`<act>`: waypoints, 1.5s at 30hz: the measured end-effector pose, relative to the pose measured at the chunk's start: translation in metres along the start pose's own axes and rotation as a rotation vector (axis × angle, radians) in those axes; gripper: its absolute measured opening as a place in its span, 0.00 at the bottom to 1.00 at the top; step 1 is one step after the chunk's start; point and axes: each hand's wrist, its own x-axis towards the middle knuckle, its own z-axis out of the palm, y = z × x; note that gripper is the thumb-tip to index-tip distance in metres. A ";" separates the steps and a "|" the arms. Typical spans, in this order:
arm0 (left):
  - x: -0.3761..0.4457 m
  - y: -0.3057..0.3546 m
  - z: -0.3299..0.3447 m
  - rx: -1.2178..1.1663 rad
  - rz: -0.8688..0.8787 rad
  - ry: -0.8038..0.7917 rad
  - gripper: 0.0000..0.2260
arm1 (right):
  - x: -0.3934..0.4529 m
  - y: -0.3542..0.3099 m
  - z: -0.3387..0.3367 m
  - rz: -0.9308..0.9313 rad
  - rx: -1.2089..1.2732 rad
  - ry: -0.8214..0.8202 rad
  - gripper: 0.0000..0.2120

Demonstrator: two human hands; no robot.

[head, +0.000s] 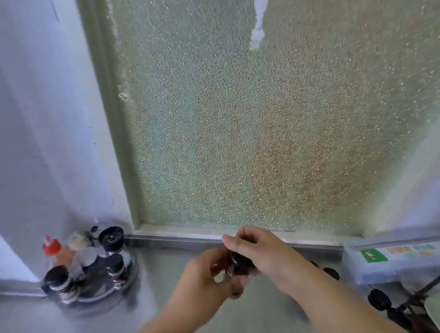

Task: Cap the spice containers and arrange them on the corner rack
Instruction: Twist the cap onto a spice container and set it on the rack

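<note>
A small dark spice container is gripped between both hands above the steel counter, a pairing that reads as a cap being screwed home: the body is steadied from below so the top can be turned. The left hand is curled around the lower part of the container, fingers wrapped and thumb tucked in front. The right hand is arched over the black cap, fingers closed down on it, wrist cocked and forearm entering from the lower right. Whether the cap is fully seated cannot be told through the blur. To the left of the held container, well apart in the corner where wall meets window frame, the round corner rack is seen already loaded with dark-capped jars, a red-topped bottle and a black-lidded jar; space on it appears limited. To the right of the container, loose black caps are left lying on the counter, suggesting more capping ahead, beside a clear plastic box with a green label.
</note>
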 end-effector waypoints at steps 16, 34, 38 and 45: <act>-0.017 0.025 -0.088 -0.143 -0.071 0.141 0.13 | -0.007 -0.103 0.046 -0.308 -1.016 -0.020 0.29; -0.037 0.025 -0.113 -0.045 -0.105 0.240 0.18 | -0.012 -0.138 0.060 -0.458 -1.196 -0.297 0.15; -0.039 0.023 -0.114 -0.015 -0.087 0.279 0.19 | -0.008 -0.131 0.072 -0.375 -1.245 -0.122 0.34; -0.040 0.019 -0.126 -0.004 -0.095 0.319 0.17 | -0.008 -0.142 0.075 -0.455 -1.207 -0.265 0.16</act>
